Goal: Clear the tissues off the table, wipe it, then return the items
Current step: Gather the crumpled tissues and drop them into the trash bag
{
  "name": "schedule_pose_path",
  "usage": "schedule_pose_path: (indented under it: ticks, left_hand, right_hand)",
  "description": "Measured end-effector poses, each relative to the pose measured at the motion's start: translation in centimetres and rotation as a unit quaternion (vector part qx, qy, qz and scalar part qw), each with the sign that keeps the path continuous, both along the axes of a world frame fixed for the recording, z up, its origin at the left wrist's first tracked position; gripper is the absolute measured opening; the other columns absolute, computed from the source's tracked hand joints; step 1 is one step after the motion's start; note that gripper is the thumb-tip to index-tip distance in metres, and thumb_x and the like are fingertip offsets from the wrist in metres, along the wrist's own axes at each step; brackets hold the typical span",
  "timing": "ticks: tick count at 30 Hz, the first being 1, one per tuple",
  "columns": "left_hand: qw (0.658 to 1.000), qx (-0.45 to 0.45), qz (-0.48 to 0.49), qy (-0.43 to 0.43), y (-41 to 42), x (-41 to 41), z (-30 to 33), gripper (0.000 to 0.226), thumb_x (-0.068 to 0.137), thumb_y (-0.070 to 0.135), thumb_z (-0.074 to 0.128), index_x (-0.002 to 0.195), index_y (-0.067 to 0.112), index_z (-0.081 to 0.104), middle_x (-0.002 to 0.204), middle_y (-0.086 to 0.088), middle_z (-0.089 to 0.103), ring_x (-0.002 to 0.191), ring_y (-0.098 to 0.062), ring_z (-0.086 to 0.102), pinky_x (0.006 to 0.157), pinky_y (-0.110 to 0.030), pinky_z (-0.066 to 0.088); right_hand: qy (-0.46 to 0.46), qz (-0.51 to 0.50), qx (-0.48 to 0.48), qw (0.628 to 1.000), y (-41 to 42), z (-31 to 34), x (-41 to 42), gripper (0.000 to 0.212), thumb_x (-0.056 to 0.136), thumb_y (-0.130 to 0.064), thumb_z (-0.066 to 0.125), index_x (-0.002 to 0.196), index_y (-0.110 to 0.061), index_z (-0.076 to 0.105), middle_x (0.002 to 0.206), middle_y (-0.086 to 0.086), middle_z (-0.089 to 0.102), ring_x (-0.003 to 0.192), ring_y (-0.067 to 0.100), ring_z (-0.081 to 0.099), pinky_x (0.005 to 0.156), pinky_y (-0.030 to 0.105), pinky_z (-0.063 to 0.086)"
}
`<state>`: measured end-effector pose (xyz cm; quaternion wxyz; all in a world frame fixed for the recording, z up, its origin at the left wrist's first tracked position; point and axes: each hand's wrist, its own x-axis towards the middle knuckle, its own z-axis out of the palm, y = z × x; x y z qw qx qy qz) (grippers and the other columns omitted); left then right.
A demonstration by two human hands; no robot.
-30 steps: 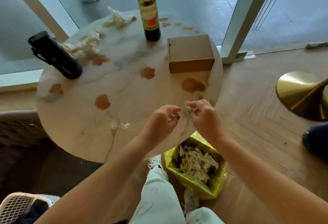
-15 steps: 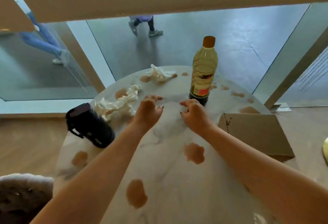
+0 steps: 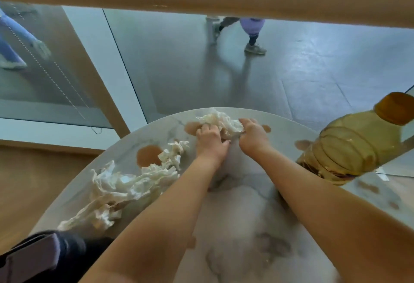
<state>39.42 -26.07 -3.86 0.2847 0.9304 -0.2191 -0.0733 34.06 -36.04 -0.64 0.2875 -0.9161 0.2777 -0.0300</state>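
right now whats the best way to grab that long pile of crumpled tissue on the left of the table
Pinch the tall crumpled ridge in the middle of the long tissue pile, coming down from above. It lies loose and strung out along the table edge, so gathering both ends inward should lift it whole. Both hands, left hand and right hand, are busy on the far tissue wad.

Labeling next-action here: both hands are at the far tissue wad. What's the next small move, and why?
Probably close both hands on the far tissue wad and lift it off the table. The left hand and right hand already bracket it, fingers on the paper. A longer tissue pile near the left edge remains, and brown spills are unwiped.
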Motion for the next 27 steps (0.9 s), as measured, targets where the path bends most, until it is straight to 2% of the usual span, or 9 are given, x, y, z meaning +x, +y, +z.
schedule_pose_path:
  ticks: [3,5,6,7,13,18,22,24,27]
  left_hand:
    - [1.0,-0.01,-0.012,-0.009,-1.3,1.1,-0.9,0.033,0.086,0.022,0.057,0.113,0.004,0.053,0.123,-0.017,0.048,0.114,-0.033,0.039,0.097,-0.034,0.029]
    - [0.999,-0.034,-0.019,-0.011,-1.7,0.9,-1.2,0.025,0.088,0.014,0.052,0.109,0.001,0.054,0.12,-0.02,0.049,0.114,-0.035,0.039,0.096,-0.037,0.031]
    - [0.999,-0.046,-0.02,-0.012,-1.6,0.7,-1.2,0.022,0.088,0.01,0.049,0.108,0.001,0.055,0.118,-0.02,0.05,0.113,-0.035,0.039,0.095,-0.037,0.032]
    - [0.998,-0.055,-0.019,-0.019,-1.5,0.4,-1.1,0.021,0.089,0.007,0.046,0.107,0.0,0.056,0.117,-0.021,0.05,0.112,-0.035,0.04,0.094,-0.035,0.031]
    - [0.998,-0.045,-0.006,-0.041,1.2,-1.6,-0.4,0.019,0.088,0.005,0.048,0.103,-0.004,0.056,0.112,-0.023,0.05,0.107,-0.035,0.042,0.091,-0.031,0.029]
    - [0.997,-0.057,0.005,-0.06,4.7,-5.4,2.0,0.016,0.088,0.006,0.052,0.1,-0.002,0.058,0.105,-0.021,0.055,0.102,-0.034,0.047,0.085,-0.029,0.032]
    - [0.989,-0.118,0.005,-0.084,7.2,-11.0,4.9,0.017,0.083,-0.001,0.058,0.099,-0.004,0.057,0.096,-0.02,0.058,0.093,-0.033,0.053,0.081,-0.03,0.039]
    - [0.981,-0.161,-0.006,-0.104,8.6,-14.9,6.0,0.016,0.081,-0.005,0.059,0.096,-0.005,0.054,0.085,-0.013,0.056,0.084,-0.032,0.055,0.074,-0.032,0.045]
    - [0.975,-0.177,-0.025,-0.13,11.0,-21.4,6.9,0.019,0.077,-0.008,0.063,0.091,-0.001,0.052,0.078,-0.002,0.055,0.072,-0.018,0.057,0.064,-0.009,0.04]
  right_hand:
    - [0.018,0.032,0.001,0.999,-0.7,-0.6,2.3,0.045,0.084,0.002,0.046,0.128,-0.007,0.049,0.132,0.016,0.047,0.125,0.03,0.041,0.1,0.029,0.031]
    - [0.03,0.036,-0.009,0.999,-0.6,-1.2,2.8,0.019,0.08,0.005,0.047,0.088,-0.005,0.061,0.11,0.019,0.054,0.11,0.033,0.049,0.082,0.028,0.035]
    - [0.029,0.028,-0.012,0.999,-0.5,-1.4,2.7,0.017,0.078,0.007,0.047,0.07,-0.007,0.055,0.103,0.02,0.053,0.103,0.033,0.051,0.073,0.026,0.033]
    - [0.024,0.018,-0.013,0.999,-0.4,-1.6,2.5,0.018,0.077,0.007,0.048,0.065,-0.006,0.052,0.101,0.021,0.054,0.1,0.033,0.052,0.069,0.024,0.03]
    - [-0.034,-0.028,-0.005,0.999,0.8,-1.2,-0.9,0.02,0.08,0.007,0.043,0.091,0.003,0.059,0.105,0.023,0.057,0.096,0.033,0.053,0.07,0.022,0.03]
    - [-0.1,-0.006,-0.015,0.995,3.7,2.1,-5.5,0.017,0.081,0.01,0.041,0.085,0.009,0.057,0.092,0.026,0.058,0.083,0.033,0.051,0.067,0.025,0.031]
    - [-0.17,0.019,-0.027,0.985,7.0,4.9,-11.7,0.012,0.085,0.007,0.046,0.081,0.007,0.058,0.084,0.023,0.06,0.077,0.031,0.053,0.062,0.018,0.028]
    - [-0.206,0.021,-0.016,0.978,8.5,6.0,-15.8,0.011,0.086,0.003,0.049,0.083,0.005,0.059,0.085,0.02,0.061,0.077,0.028,0.054,0.065,0.021,0.035]
    - [-0.237,0.017,0.001,0.971,10.3,7.2,-23.0,0.011,0.086,0.0,0.051,0.087,0.004,0.062,0.09,0.019,0.063,0.082,0.028,0.057,0.067,0.021,0.036]
